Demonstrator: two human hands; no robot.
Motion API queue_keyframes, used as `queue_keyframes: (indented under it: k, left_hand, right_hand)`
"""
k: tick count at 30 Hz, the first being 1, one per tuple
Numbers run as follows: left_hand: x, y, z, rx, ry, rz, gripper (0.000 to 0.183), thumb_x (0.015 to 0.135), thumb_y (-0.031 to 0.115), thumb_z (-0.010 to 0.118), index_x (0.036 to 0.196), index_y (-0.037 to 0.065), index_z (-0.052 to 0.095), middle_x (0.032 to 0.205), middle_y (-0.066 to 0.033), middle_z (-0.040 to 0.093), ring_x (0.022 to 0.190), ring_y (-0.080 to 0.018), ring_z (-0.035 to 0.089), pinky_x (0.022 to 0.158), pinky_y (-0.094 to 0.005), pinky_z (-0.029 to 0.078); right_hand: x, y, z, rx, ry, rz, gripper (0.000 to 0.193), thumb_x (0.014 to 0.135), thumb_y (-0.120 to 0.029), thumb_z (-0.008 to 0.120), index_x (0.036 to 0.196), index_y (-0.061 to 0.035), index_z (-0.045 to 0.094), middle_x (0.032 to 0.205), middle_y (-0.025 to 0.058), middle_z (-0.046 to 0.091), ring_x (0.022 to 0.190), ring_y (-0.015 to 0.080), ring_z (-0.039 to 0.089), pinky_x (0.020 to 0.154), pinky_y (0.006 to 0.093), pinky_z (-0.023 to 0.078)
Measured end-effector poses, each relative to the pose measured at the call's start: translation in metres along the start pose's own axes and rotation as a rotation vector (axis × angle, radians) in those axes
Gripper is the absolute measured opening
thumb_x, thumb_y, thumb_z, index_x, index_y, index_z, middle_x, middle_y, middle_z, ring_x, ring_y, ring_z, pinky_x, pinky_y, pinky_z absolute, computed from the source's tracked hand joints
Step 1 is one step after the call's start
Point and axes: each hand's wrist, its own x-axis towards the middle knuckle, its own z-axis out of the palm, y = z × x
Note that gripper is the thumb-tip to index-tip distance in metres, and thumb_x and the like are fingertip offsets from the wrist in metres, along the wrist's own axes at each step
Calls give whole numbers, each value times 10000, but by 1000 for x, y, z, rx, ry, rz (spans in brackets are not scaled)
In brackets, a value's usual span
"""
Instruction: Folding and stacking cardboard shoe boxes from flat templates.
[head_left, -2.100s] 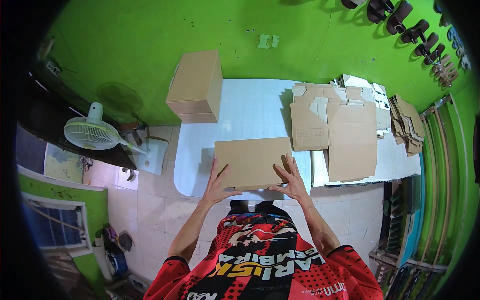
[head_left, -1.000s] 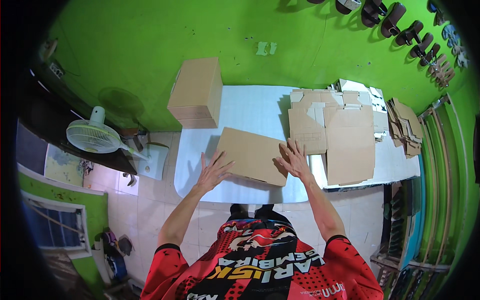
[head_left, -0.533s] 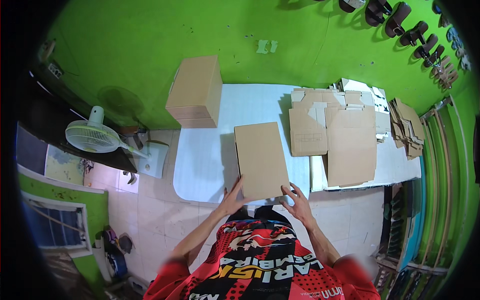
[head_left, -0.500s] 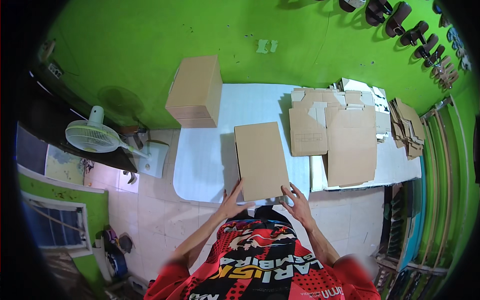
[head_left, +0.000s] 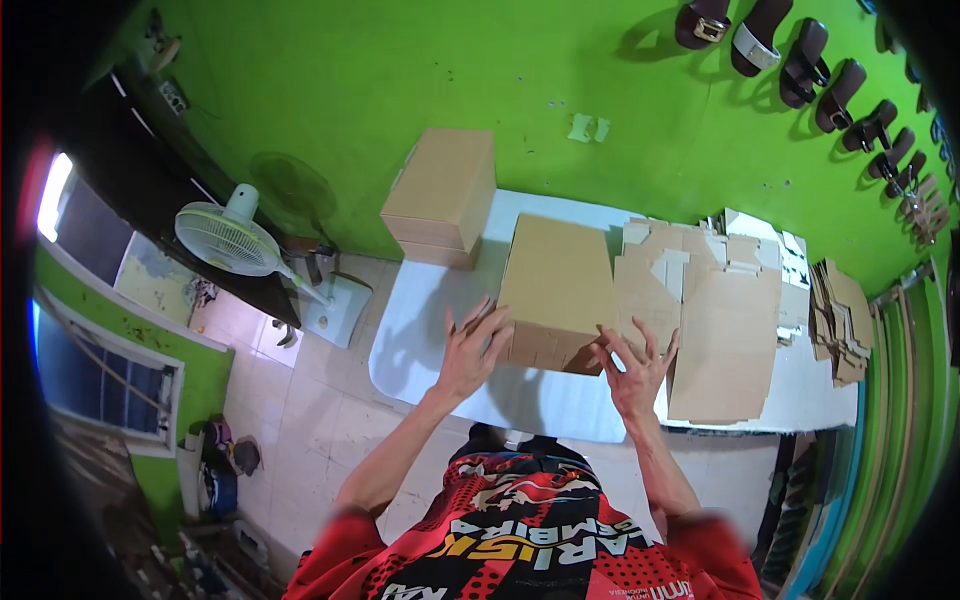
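Far L: white floor fan (head_left: 230,240), base on the tiles; sits further R in view than 0.5 s ago, as the whole view has shifted. Next, tall closed ctn (head_left: 440,190) at the back L of the white bench (head_left: 410,360), same spot as before; no print legible on it.

L hand (head_left: 475,355) is at the brown box's near L corner, fingers part-spread, not wrapped round it; can't tell if the tips touch. Brown box (head_left: 560,270) sits mid-bench, near end face showing, faint marks on it too small to read. Vs 0.5 s ago it's further from the body, off the near edge, closer to the tall ctn; its far end still points away. Below, red/black shirt (head_left: 530,530) w/ big white & yellow lettering, btm part cut off; sleeves partly blurred.

R hand (head_left: 638,370): fingers wide, by the near R corner, contact unclear; it hides pt of the flat cdbd pile (head_left: 725,330). Top R, sandals (head_left: 835,95) on green wall, some cut off. Far R, rack (head_left: 900,400) fades into dark rim.
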Motion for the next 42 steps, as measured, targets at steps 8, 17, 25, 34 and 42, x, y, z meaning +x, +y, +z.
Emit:
queue_keyframes:
  k: [8, 17, 25, 34, 42]
  left_hand:
    - [74, -34, -90, 142, 283, 216, 318, 981, 209, 733, 1298, 174, 728, 1373, -134, 687, 1425, -293, 530, 1243, -653, 130]
    - [149, -145, -173, -3, 349, 162, 329, 1025, 238, 681, 1346, 169, 694, 1411, -99, 671, 1445, -273, 511, 1254, -629, 134]
    - [189, -239, -182, -296, 108, 114, 581, 1022, 251, 694, 1551, 113, 499, 1565, -155, 525, 1487, -310, 443, 1271, -456, 243]
    - [204, -292, -149, -571, 7, -4, 1101, 907, 289, 811, 1680, 53, 63, 1712, -218, 211, 1574, -322, 243, 1271, -446, 242]
    - [199, -298, -141, -640, -265, -344, 880, 941, 417, 766, 1569, -2, 314, 1552, -190, 463, 1438, -296, 438, 1199, -424, 340]
  right_hand:
    - [88, -57, 56, 112, 257, -101, 355, 830, -261, 885, 1170, -278, 786, 1068, 11, 805, 1322, 238, 601, 1231, 655, 192]
    - [186, -148, 162, 141, 347, -142, 373, 865, -281, 852, 1224, -317, 757, 1110, -3, 802, 1302, 243, 607, 1238, 638, 205]
    - [206, -182, 242, 84, 202, -12, 445, 930, -288, 783, 1362, -281, 677, 1284, 105, 735, 1297, 331, 622, 1188, 581, 346]
    - [208, -182, 273, 392, 100, 101, 800, 1046, -276, 647, 1680, -167, 172, 1638, 283, 352, 1319, 497, 565, 975, 469, 563]
    - [213, -192, 264, 808, -259, 385, 816, 1097, -373, 543, 1689, -141, 32, 1591, 277, 439, 1404, 463, 507, 1066, 474, 521]
